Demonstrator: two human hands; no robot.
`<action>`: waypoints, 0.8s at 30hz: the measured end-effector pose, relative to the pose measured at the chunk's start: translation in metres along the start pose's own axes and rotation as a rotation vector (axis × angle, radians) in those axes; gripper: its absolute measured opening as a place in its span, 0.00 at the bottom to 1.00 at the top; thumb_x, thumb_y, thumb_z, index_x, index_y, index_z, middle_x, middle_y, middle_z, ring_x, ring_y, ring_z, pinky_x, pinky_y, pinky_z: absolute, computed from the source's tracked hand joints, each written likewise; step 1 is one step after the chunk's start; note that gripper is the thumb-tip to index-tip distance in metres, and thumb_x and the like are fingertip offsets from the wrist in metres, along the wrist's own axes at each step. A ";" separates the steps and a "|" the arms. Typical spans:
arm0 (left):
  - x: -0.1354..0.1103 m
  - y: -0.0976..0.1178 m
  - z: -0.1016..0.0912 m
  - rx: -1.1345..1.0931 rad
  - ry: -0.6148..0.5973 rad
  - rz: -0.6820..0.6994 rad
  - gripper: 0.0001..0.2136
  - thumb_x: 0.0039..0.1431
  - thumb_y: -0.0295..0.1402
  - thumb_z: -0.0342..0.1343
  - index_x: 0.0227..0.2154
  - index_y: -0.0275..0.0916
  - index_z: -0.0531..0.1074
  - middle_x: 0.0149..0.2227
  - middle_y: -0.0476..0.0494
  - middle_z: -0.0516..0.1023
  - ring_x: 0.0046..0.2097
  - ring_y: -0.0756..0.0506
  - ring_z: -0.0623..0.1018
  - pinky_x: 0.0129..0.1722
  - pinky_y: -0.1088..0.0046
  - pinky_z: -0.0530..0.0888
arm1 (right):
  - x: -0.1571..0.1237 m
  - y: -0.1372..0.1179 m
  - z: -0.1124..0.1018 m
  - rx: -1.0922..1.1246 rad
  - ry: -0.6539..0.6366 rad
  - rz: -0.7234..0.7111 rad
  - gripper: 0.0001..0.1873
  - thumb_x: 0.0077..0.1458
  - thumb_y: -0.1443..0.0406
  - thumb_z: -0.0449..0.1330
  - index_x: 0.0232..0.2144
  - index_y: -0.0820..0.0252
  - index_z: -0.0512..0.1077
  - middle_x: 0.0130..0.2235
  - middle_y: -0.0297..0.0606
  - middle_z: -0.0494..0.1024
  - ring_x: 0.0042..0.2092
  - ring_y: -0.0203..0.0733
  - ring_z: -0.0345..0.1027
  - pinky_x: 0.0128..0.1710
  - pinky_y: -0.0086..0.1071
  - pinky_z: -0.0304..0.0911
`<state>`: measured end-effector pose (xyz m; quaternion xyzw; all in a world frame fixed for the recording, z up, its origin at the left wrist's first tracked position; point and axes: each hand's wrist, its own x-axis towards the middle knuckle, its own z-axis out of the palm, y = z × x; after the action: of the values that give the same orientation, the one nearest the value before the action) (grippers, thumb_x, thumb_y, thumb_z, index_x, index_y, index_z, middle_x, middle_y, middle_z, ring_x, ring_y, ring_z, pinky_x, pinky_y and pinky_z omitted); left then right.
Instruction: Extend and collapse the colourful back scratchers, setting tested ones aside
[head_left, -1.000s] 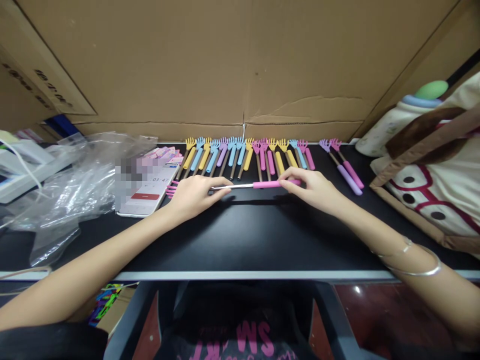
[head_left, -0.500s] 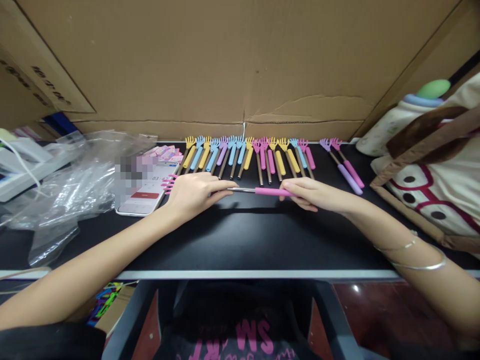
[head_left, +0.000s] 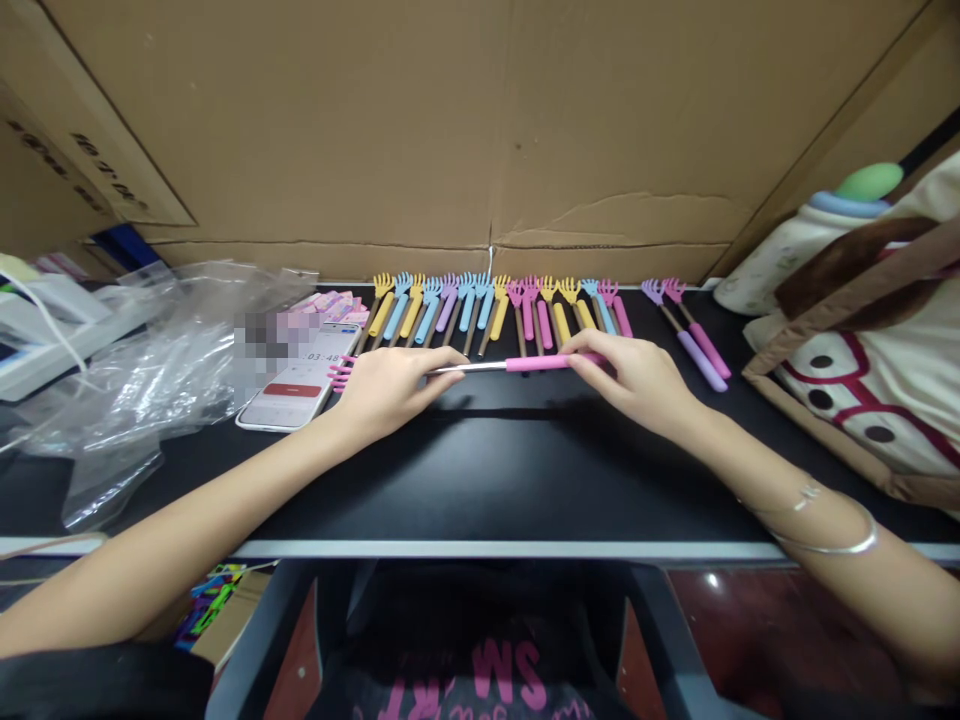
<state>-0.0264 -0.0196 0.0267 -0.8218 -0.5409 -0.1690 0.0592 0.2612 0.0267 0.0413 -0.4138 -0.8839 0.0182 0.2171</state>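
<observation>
Between my two hands a pink back scratcher is held level above the black table. My left hand is closed around its claw end and metal rod; pink claw tips stick out on the far left side of that hand. Its pink handle is pinched by the fingers of my right hand. Behind my hands lies a row of several back scratchers in yellow, blue, purple and pink. Apart from these, a purple back scratcher and a pink one lie side by side on the right.
On the left are a phone with a running timer, crumpled clear plastic bags, pink packets and a white power strip. A bottle and a cream bag stand at the right. Cardboard walls the back.
My right hand has shifted its grip and turned so its back faces up more. The held back scratcher has risen slightly at the handle, with more metal rod showing. My left hand stays closed.
</observation>
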 end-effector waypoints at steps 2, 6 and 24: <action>0.001 -0.001 0.000 -0.006 -0.020 -0.010 0.16 0.66 0.46 0.42 0.45 0.49 0.73 0.39 0.53 0.81 0.37 0.47 0.79 0.27 0.76 0.62 | -0.001 0.000 0.000 -0.051 0.058 -0.099 0.13 0.62 0.57 0.49 0.38 0.57 0.70 0.35 0.37 0.78 0.33 0.38 0.69 0.31 0.30 0.57; 0.002 -0.003 0.001 0.013 -0.028 -0.003 0.17 0.66 0.46 0.42 0.46 0.50 0.73 0.39 0.53 0.81 0.37 0.47 0.80 0.27 0.76 0.62 | -0.001 0.002 -0.001 -0.125 0.104 -0.203 0.13 0.62 0.58 0.50 0.38 0.58 0.70 0.35 0.38 0.78 0.34 0.39 0.70 0.32 0.30 0.59; 0.000 -0.008 0.005 0.164 0.273 0.218 0.17 0.67 0.44 0.43 0.43 0.49 0.77 0.27 0.49 0.80 0.31 0.48 0.77 0.25 0.73 0.61 | 0.002 0.002 0.003 0.261 -0.255 -0.042 0.20 0.64 0.54 0.41 0.29 0.57 0.64 0.21 0.30 0.66 0.23 0.35 0.60 0.28 0.29 0.53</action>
<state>-0.0328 -0.0153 0.0212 -0.8374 -0.4477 -0.2267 0.2166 0.2603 0.0294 0.0389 -0.3578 -0.9029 0.1807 0.1553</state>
